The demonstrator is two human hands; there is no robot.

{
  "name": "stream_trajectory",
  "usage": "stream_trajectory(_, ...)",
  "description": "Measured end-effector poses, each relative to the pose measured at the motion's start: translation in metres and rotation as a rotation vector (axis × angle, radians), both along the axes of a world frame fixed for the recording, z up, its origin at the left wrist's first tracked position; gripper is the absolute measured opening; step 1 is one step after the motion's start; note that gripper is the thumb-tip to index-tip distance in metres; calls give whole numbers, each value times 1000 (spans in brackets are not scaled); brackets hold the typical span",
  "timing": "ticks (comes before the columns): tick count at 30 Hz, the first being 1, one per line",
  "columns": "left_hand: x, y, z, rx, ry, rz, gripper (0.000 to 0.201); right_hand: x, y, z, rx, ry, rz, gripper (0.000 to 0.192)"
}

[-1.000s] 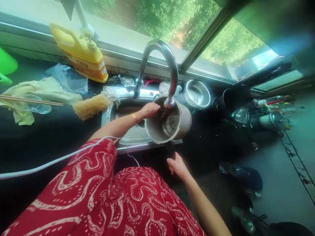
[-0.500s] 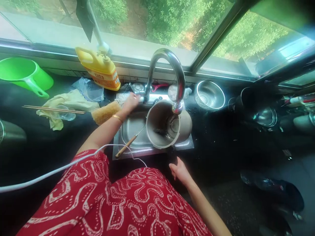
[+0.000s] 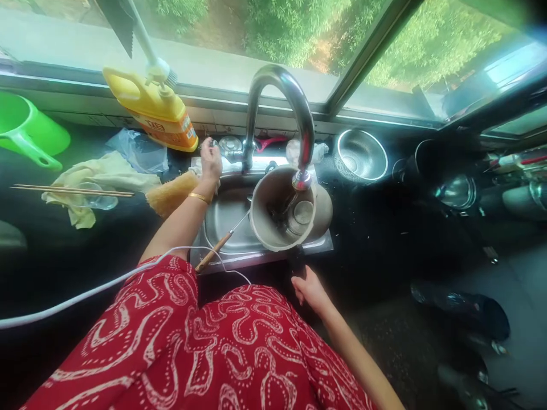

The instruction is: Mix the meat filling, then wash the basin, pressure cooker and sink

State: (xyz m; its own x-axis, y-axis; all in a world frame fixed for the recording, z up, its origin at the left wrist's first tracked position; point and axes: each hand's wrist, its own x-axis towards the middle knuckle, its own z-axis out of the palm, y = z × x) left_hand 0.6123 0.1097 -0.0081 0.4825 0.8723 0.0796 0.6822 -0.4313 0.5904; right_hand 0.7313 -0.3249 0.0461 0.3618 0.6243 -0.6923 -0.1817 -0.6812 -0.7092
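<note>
A deep grey pot (image 3: 267, 228) with pale walls sits tilted over the steel sink (image 3: 233, 208), its mouth facing me under the curved tap (image 3: 306, 122). A little water shows inside it. My right hand (image 3: 311, 289) is closed round the pot's dark handle (image 3: 298, 259) at the near side. Behind the sink, my left hand (image 3: 211, 162) has its fingers closed on the shiny tap lever (image 3: 214, 143), partly hidden by them. A wooden-handled tool (image 3: 216, 250) leans across the sink's front rim, its metal shaft reaching toward the pot.
A tan sponge (image 3: 173, 193), a cloth (image 3: 102, 173), chopsticks (image 3: 72, 191), a yellow jug (image 3: 151, 111) and a green pitcher (image 3: 34, 128) stand left. A steel colander (image 3: 361, 155) is at right. A white cable (image 3: 106, 280) crosses in front of my left arm.
My left hand has moved left, away from the tap's base. My view has shifted slightly. The right hand stays at the pot's handle, which now shows more clearly, and the pot's inside looks brighter.
</note>
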Motion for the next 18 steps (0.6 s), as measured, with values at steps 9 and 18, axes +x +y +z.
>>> stream_trajectory(9,94,-157,-79,128,249,-928,29,6,-4,-24,-105,-100,61,43)
stream_trajectory(18,126,-116,-129,85,333,-764,37,45,-1,-58,-24,-86,122,34)
